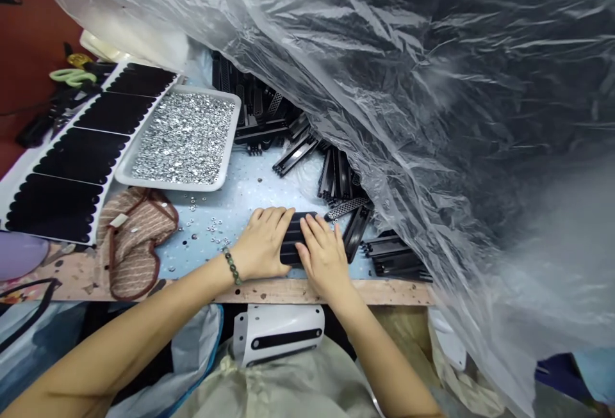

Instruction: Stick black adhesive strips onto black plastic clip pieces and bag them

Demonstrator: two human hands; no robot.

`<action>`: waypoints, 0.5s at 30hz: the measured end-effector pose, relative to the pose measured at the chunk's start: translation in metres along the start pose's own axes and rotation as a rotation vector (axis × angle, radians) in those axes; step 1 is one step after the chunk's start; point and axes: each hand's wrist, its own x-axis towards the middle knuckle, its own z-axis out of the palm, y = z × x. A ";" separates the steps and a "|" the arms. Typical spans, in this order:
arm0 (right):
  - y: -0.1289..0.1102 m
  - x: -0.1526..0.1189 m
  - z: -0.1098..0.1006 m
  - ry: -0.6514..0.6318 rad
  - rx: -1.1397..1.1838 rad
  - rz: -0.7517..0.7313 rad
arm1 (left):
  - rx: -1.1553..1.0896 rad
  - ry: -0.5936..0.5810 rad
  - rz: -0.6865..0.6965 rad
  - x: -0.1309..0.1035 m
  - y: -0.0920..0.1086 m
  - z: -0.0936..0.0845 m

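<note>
Near the front edge of the table, my left hand (264, 244) and my right hand (325, 255) grip a small group of black plastic strips (292, 239) lying side by side. The left hand's fingers are together along the left ends; the right hand's fingers rest over the right ends, its thumb on the near side. Much of the strips is hidden under the fingers. Close to my right hand lie a textured strip (346, 208) and more loose black strips (358, 233). Small metal nuts or rings (216, 226) are scattered left of my left hand.
A white tray (218, 181) full of small shiny metal pieces stands back left, beside a sheet of black adhesive pads (96, 130). A striped brown cloth (137, 239) lies in front. Clear plastic sheeting (432, 117) covers the right, over a heap of black strips (259, 107).
</note>
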 end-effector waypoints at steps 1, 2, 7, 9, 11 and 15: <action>-0.002 0.001 0.000 -0.003 0.009 -0.005 | -0.007 0.006 0.000 -0.001 0.001 0.000; -0.003 0.002 0.001 0.001 0.013 0.003 | -0.014 0.012 -0.001 -0.001 0.002 0.001; -0.009 0.009 0.008 0.036 0.024 0.091 | -0.030 0.035 0.015 0.000 0.005 0.003; -0.006 0.012 0.005 0.031 0.071 0.096 | -0.027 0.036 0.012 0.000 0.004 0.004; 0.001 0.011 -0.002 0.058 0.185 0.055 | -0.049 0.045 -0.007 0.000 0.003 0.002; 0.013 0.005 -0.020 0.300 0.544 0.048 | -0.317 0.106 -0.173 -0.004 0.005 -0.009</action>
